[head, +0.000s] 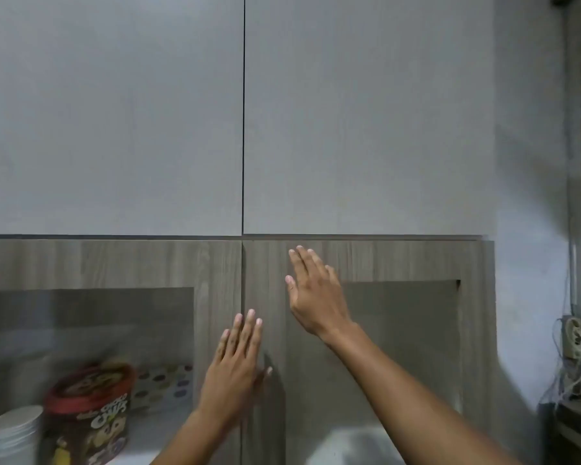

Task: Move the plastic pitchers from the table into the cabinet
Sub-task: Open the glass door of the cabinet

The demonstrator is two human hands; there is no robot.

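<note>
Head view: I count two bare hands, both flat against the wood-grain cabinet, with nothing held in either.

The left hand lies palm-down on the stile beside the centre seam, four fingers straight and close together, thumb spread to the right.

The right hand is higher, on the right door's frame at the upper left corner of its glass pane; fingers extended and slightly fanned, tips just below the door's top edge.

I count two lower doors, each with one glazed panel, and above them two plain grey upper doors divided by one vertical gap. All four appear closed.

Through the left pane I see one red-lidded choco chips tub, one stack of white cups and one dotted box behind.

No plastic pitcher is identifiable; a pale blurred shape shows through the right pane, and I cannot tell what it is.

One power strip with cables hangs on the wall at right.
</note>
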